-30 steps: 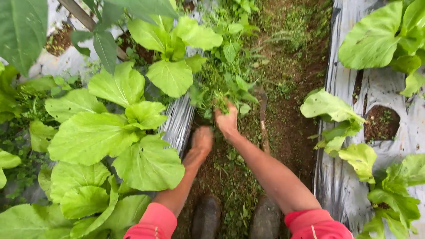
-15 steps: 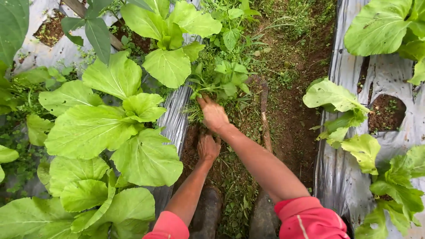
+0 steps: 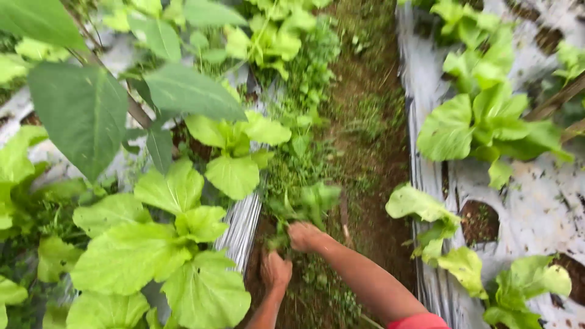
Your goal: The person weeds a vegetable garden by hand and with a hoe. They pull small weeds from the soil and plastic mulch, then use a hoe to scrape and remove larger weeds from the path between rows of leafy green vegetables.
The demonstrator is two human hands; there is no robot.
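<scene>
Right hand (image 3: 303, 236) gripping weeds (image 3: 304, 206), left hand (image 3: 275, 272) beside silver mulch sheet (image 3: 242, 222)

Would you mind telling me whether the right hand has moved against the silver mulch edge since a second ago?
Yes. The right hand has come back toward the person along the silver mulch edge, closing on the left hand.

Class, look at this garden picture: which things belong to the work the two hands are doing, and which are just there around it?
In the work:
right hand, closed on the clump of weeds
left hand, low on the soil beside it
weedy path

Just around it:
leafy green plants
silver plastic sheet over the beds
planting hole showing bare soil
</scene>
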